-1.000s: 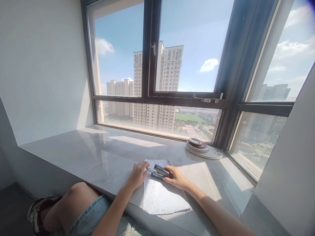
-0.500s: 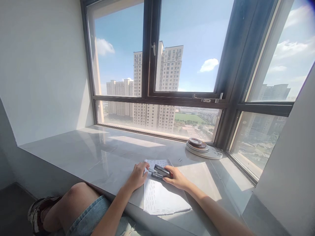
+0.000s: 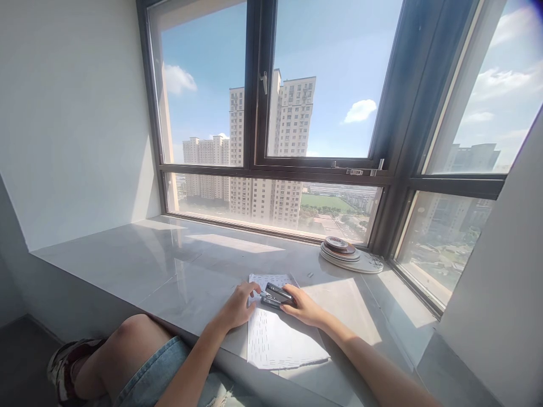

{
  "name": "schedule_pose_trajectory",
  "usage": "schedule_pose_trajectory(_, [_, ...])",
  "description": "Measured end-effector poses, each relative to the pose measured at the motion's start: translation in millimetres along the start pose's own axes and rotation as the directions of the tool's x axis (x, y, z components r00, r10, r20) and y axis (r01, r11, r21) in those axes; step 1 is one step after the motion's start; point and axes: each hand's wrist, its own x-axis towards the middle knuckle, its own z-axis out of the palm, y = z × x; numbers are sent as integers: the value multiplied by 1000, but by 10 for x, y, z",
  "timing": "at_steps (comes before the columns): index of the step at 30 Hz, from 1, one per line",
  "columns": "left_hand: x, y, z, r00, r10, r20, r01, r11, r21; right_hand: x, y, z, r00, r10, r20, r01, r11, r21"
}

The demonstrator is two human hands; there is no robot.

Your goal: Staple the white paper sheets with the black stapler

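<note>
A dark stapler [image 3: 275, 295] is spread apart above a white sheet of paper [image 3: 284, 342] with rows of short dark marks. My right hand [image 3: 306, 307] is closed around the stapler's right end. At the stapler's left end is my left hand [image 3: 242, 304], its fingers bent and close to a small silvery part there. Whether those fingertips pinch that part is too small to tell. The paper lies on the grey tiled sill, partly under both hands.
A stack of plates [image 3: 339, 251] stands at the back right of the sill [image 3: 127, 265], by the window frame. A tiny light object [image 3: 310, 275] lies right of the paper's top. My bent knee [image 3: 138, 339] is below the front edge at left.
My left hand has moved slightly right, its fingers now closer to the stapler's left end. My right hand and the stapler have hardly moved.
</note>
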Motion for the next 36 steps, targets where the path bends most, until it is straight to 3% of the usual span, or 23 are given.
schedule_pose_trajectory(9, [-67, 29, -43, 988, 91, 123, -81, 993, -84, 0, 23, -9, 1000, 9, 8, -9, 999, 31])
schedule_pose_trajectory(36, [-58, 52, -77, 982, 90, 166, -68, 989, -130, 1, -10, -38, 999, 39, 38, -41, 997, 65])
